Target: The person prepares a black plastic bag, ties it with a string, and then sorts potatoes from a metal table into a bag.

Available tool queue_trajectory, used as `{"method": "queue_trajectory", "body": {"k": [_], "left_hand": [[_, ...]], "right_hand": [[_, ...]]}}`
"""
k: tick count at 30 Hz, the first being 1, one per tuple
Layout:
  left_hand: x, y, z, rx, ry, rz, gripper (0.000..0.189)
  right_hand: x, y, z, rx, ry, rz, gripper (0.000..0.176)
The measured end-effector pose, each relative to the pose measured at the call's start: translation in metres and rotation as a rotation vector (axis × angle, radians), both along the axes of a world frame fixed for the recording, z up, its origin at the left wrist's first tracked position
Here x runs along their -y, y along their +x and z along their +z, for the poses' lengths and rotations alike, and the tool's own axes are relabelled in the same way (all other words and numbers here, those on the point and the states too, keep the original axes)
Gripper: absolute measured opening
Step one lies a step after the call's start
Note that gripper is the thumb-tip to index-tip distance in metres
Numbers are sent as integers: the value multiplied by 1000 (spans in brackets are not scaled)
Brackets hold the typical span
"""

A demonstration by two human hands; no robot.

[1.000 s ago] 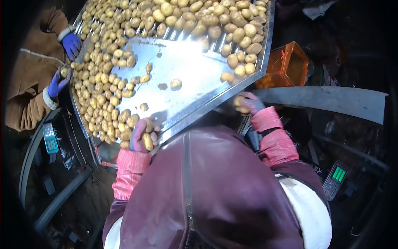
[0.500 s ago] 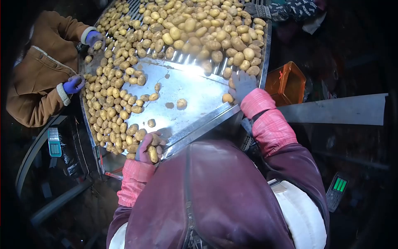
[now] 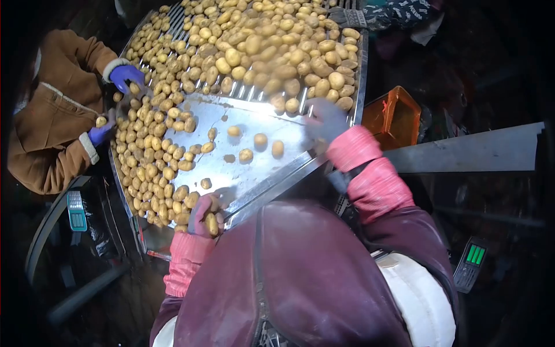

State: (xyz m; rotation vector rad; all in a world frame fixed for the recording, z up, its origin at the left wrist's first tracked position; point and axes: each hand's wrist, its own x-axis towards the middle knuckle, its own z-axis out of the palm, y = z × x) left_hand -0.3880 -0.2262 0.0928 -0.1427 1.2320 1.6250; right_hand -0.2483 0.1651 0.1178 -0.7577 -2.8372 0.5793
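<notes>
My left hand (image 3: 204, 216), in a purple-grey glove, is curled around a potato (image 3: 211, 224) at the near edge of the metal tray (image 3: 231, 173). My right hand (image 3: 325, 122), in a grey glove, is at the tray's right side beside the rollers, and motion blurs its fingers. Several loose potatoes (image 3: 260, 140) lie on the bare metal between my hands. A dense mass of potatoes (image 3: 147, 144) covers the left side. More potatoes (image 3: 277, 40) cover the rollers (image 3: 248, 91) at the top.
At the left, a person in a brown jacket (image 3: 58, 115) has purple-gloved hands (image 3: 126, 76) at the potatoes. Another person's patterned sleeve (image 3: 399, 14) shows at the top right. An orange container (image 3: 394, 118) and a grey metal beam (image 3: 468, 151) are on the right.
More loose potatoes lie on the bare metal near the middle. My right hand has shifted slightly left and blurred. The co-worker's upper hand has moved over the potatoes. My left hand still holds a potato.
</notes>
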Motion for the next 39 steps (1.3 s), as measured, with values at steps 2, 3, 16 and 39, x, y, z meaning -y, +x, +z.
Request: {"method": "queue_trajectory", "body": {"k": [2, 3, 16, 39], "left_hand": [[-2, 1, 1, -88, 0, -26, 41], [-2, 0, -3, -132, 4, -44, 40], [-54, 2, -25, -493, -154, -460, 39], [-56, -20, 14, 498, 296, 306, 70]], "right_hand": [[-41, 19, 0, 214, 378, -71, 46], [-61, 27, -5, 302, 441, -62, 45], [-63, -1, -6, 441, 339, -15, 41], [48, -105, -3, -170, -60, 322, 39]]}}
